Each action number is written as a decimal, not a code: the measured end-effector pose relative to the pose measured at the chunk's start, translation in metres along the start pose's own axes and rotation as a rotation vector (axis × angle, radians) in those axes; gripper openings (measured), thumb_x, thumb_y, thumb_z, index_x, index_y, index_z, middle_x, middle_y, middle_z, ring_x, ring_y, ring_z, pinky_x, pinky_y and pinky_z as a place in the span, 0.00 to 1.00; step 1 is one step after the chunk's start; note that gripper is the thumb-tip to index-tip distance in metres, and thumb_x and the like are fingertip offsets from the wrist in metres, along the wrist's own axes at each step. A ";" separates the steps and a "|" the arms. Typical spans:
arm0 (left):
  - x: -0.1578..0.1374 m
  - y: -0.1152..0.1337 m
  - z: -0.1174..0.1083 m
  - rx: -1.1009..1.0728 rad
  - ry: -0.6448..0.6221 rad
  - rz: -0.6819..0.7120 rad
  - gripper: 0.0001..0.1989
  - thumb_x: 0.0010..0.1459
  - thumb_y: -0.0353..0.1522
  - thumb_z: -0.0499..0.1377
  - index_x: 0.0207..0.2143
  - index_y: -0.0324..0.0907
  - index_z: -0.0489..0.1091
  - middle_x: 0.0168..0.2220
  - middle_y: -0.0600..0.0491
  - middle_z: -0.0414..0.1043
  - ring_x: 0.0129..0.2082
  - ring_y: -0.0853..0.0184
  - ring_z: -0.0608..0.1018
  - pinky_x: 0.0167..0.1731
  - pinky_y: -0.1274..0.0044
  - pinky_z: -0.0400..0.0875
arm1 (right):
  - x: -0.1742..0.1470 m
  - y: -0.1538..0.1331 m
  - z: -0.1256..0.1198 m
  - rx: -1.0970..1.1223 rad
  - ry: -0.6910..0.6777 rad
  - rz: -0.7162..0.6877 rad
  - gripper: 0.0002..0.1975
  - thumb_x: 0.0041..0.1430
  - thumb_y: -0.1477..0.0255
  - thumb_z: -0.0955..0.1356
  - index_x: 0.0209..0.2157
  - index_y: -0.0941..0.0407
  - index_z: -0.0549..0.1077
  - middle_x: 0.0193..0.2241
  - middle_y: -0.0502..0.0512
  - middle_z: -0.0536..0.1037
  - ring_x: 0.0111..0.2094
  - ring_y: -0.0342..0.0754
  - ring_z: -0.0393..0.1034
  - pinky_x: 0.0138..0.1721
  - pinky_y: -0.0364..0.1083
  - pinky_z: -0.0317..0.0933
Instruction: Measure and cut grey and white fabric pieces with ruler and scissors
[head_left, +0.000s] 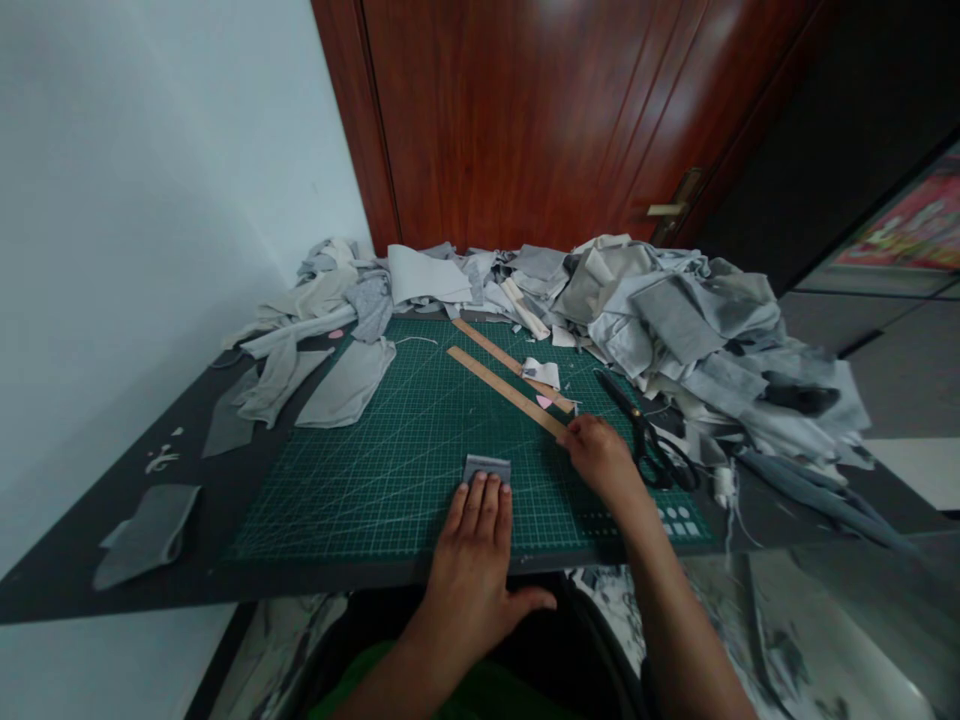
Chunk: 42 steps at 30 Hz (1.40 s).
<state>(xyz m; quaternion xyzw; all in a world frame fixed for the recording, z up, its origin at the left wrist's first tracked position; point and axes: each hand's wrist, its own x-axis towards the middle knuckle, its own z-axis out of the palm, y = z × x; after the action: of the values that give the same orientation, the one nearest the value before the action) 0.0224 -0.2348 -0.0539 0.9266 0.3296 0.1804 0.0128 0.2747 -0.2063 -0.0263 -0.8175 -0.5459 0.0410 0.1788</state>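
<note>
My left hand [476, 545] lies flat near the front edge of the green cutting mat [360, 480], its fingers stretched over a small folded grey piece of cloth [487, 464]. Only the cloth's far end shows past the fingertips. To the right, my right hand [598, 455] pinches the near end of a wooden ruler [502, 387] that slants across the mat. Behind it lies a second wooden strip [491, 347], with a small white cloth piece [541, 373] on it. Black-handled scissors [637, 425] rest just right of my right hand.
Heaped grey and white fabric scraps [667, 310] line the back and right of the dark table [247, 525]. More cloth pieces [349, 385] lie at the left, with a folded grey piece [150, 535] at the front left corner. A wooden door [510, 120] stands behind.
</note>
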 end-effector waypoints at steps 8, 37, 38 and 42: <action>0.000 0.000 0.003 0.040 0.023 0.019 0.65 0.45 0.70 0.54 0.68 0.26 0.54 0.68 0.28 0.55 0.68 0.41 0.59 0.66 0.55 0.56 | -0.006 0.000 -0.014 0.429 0.033 -0.103 0.01 0.64 0.73 0.64 0.37 0.53 0.65 0.29 0.50 0.70 0.31 0.50 0.66 0.34 0.47 0.58; -0.008 -0.004 -0.005 0.119 0.382 0.235 0.36 0.65 0.55 0.53 0.57 0.30 0.69 0.58 0.38 0.73 0.62 0.52 0.70 0.61 0.65 0.64 | -0.028 -0.028 -0.046 0.452 -0.537 -0.354 0.08 0.69 0.69 0.61 0.41 0.52 0.70 0.34 0.49 0.74 0.38 0.48 0.70 0.42 0.47 0.58; -0.009 -0.004 -0.004 0.105 0.401 0.228 0.33 0.67 0.53 0.53 0.54 0.31 0.72 0.56 0.39 0.75 0.60 0.53 0.72 0.60 0.65 0.64 | -0.030 -0.029 -0.048 0.447 -0.533 -0.351 0.07 0.69 0.69 0.61 0.41 0.52 0.70 0.34 0.49 0.74 0.38 0.49 0.70 0.42 0.47 0.58; -0.012 -0.002 0.001 0.076 0.378 0.141 0.31 0.70 0.51 0.48 0.47 0.33 0.76 0.48 0.41 0.79 0.52 0.53 0.78 0.54 0.64 0.69 | -0.037 -0.034 -0.055 0.423 -0.529 -0.343 0.06 0.69 0.70 0.61 0.40 0.52 0.69 0.34 0.49 0.75 0.39 0.49 0.71 0.42 0.46 0.58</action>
<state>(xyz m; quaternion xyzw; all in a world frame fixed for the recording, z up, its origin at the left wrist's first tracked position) 0.0128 -0.2402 -0.0588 0.8968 0.2668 0.3392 -0.0969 0.2443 -0.2417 0.0315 -0.6204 -0.6817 0.3320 0.2006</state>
